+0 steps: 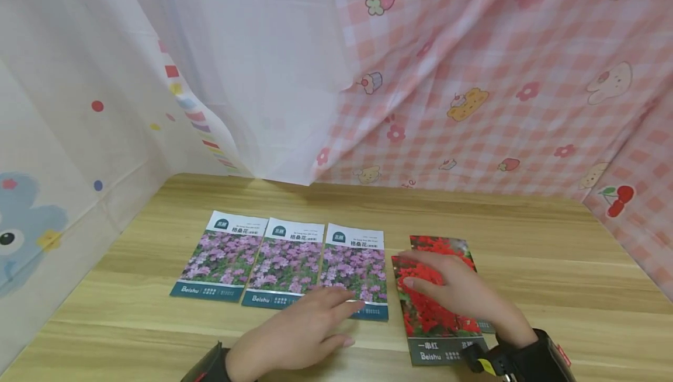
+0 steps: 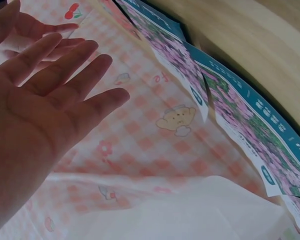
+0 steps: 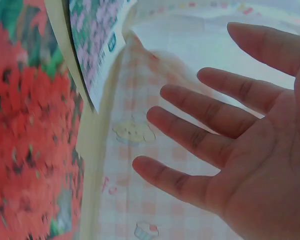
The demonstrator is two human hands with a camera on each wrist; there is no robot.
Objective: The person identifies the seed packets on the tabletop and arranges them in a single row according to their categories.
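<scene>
Three flower-seed packets with purple blooms lie side by side in the head view: a left one (image 1: pixel 218 259), a middle one (image 1: pixel 286 259) and a right one (image 1: pixel 354 265). My left hand (image 1: pixel 305 329), its fingers extended and empty, overlaps the lower edges of the middle and right ones. To the right are two red-flower packets; the front one (image 1: pixel 431 318) partly covers the rear one (image 1: pixel 439 245). Over these my right hand (image 1: pixel 468 288) reaches leftward, partly hiding both. In the right wrist view, that hand's fingers (image 3: pixel 190 135) are spread and hold nothing.
The packets rest on a wood-grain table (image 1: pixel 552 288). Behind it hangs a pink checked cloth (image 1: pixel 420 154) beside a white sheet (image 1: pixel 273 107). Another printed cloth (image 1: pixel 68 136) closes off the left side. Each wrist wears a black band (image 1: pixel 536 358).
</scene>
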